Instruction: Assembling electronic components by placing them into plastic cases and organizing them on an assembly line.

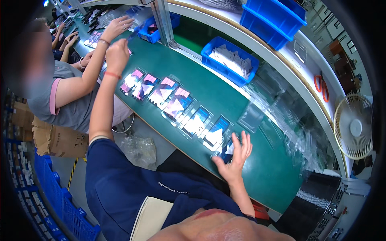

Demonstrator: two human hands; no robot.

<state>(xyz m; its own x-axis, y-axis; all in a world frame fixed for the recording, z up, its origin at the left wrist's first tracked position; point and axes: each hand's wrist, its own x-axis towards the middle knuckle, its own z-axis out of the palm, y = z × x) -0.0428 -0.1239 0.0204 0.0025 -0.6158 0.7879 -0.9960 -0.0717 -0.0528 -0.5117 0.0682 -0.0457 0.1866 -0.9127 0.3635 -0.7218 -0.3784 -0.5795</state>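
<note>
My left hand (117,57), with a red band on its wrist, reaches to the far left over the green table (161,56). Its fingers are closed, and what they hold is hidden. At the right end of a row, my right hand (234,157) spans a small dark blue package (227,152) between thumb and fingers, partly covering it. Beside it lies a clear plastic tray with a blue-and-white insert (217,131). Several similar trays run leftward; the left ones, such as this pink-topped one (175,103), carry pink pieces.
A co-worker's hand (117,29) is close beyond my left hand. Along the back stand a blue bin of white pieces (230,60), stacked blue bins (273,20) and loose clear plastic trays (251,116). Orange-handled scissors (321,86) and a fan (356,127) are at right.
</note>
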